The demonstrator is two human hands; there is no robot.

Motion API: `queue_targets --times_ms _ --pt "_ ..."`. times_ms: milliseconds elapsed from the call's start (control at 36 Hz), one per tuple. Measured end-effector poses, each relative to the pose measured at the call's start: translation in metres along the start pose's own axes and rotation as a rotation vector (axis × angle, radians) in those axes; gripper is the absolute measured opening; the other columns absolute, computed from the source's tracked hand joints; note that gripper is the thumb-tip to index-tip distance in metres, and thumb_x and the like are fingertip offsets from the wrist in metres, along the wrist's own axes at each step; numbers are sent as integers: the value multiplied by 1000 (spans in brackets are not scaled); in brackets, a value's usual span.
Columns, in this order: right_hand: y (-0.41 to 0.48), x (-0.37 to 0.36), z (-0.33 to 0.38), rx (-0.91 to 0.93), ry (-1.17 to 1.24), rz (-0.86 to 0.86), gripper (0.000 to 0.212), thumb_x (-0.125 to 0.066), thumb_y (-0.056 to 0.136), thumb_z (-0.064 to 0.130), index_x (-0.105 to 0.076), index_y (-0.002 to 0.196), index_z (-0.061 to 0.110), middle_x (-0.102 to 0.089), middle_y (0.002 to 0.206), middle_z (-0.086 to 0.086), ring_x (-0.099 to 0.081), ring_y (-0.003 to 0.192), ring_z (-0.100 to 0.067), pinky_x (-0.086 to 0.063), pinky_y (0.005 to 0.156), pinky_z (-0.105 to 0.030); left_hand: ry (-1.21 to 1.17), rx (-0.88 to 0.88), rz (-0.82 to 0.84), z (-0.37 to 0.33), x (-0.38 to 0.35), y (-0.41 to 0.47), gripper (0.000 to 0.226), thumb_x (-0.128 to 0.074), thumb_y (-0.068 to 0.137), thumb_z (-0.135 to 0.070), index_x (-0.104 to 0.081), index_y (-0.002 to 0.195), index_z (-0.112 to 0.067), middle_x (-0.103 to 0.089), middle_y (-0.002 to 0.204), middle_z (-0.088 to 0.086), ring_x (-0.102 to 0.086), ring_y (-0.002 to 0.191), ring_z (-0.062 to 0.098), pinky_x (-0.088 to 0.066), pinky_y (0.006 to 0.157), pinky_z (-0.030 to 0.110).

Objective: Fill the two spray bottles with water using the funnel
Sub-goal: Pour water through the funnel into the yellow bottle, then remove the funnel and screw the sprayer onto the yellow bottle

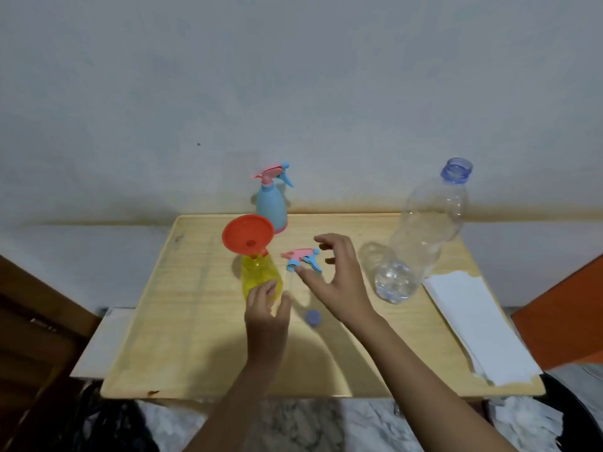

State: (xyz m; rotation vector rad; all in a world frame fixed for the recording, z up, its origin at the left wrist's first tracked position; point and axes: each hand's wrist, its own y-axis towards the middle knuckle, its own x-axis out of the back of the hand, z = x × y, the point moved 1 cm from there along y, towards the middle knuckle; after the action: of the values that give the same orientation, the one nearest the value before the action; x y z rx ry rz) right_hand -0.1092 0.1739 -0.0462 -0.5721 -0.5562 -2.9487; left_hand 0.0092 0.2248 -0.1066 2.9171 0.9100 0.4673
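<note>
Plastics on a pale wood counter
Smooth, faintly glossy grain; funnel and blue spray bottle opaque plastic, yellow spray bottle translucent, water bottle thin and clear; paper matt.

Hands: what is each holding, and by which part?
Nothing. The left hand is open at the base of the yellow plastic spray bottle; the right hand hovers open over the pink-and-blue spray head.
</note>
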Motion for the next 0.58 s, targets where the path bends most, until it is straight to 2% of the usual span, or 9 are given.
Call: queue_targets --times_ms 83,139,194,278,361,417,472,528,583 --pt "18 -35 17 -51 20 85 74 -80 70 33 -40 132 19 -39 125 7 -43 111 6 -33 85 0 82 24 -65 27 30 24 38 -72 76 -10 -60 112 -2 -52 104 4 -59 94 29 -50 82 42" --pt "31 -54 24 -73 -41 120 91 -83 66 37 -32 138 16 -35 132 3 -39 121 -6 -35 94 -10 68 53 -32 40 42 44 52 -75 72 -18 -55 118 -3 -51 110 4 -58 100 27 -50 86 46" --pt "41 -69 30 -99 -91 150 103 -84 61 45 -25 142 18 -31 138 0 -34 129 -14 -38 103 -28 51 46 33 47 48 61 59 -78 72 -16 -52 124 -6 -48 114 -1 -53 106 16 -47 93 40" --pt "52 -82 35 -137 -144 194 113 -86 58 45 -19 144 16 -28 139 -3 -31 132 -18 -33 105 -29 33 -33 144 54 50 84 59 -79 72 -11 -52 124 -15 -47 113 -13 -48 107 -2 -43 98 31" --pt "58 -89 37 -168 -192 219 117 -86 58 44 -15 146 15 -26 142 -5 -31 133 -20 -33 108 -34 14 -16 278 56 45 97 58 -80 71 -15 -49 116 -34 -45 114 -24 -50 115 4 -41 102 34" --pt "60 -92 38 -193 -210 243 115 -85 60 42 -14 147 15 -27 144 -6 -31 133 -20 -33 107 -31 -6 4 336 55 40 102 57 -80 67 -26 -50 115 -33 -50 116 -15 -53 117 12 -42 104 39" --pt "62 -93 39 -214 -221 256 111 -84 63 38 -16 146 14 -29 143 -7 -33 131 -19 -32 99 -23 -39 9 383 55 36 104 57 -74 63 -40 -51 114 -36 -55 121 -4 -56 115 14 -45 102 42" --pt "64 -92 40 -228 -233 244 104 -84 65 34 -21 145 13 -32 140 -8 -36 127 -19 -30 92 -18 -41 15 390 56 34 105 52 -73 62 -43 -51 109 -44 -58 120 0 -59 112 17 -47 98 45" --pt "66 -92 42 -236 -249 232 98 -84 65 32 -26 142 12 -35 136 -8 -39 123 -18 -30 89 -17 -35 31 385 57 33 106 51 -74 62 -42 -53 108 -40 -60 118 1 -60 110 18 -48 96 47"
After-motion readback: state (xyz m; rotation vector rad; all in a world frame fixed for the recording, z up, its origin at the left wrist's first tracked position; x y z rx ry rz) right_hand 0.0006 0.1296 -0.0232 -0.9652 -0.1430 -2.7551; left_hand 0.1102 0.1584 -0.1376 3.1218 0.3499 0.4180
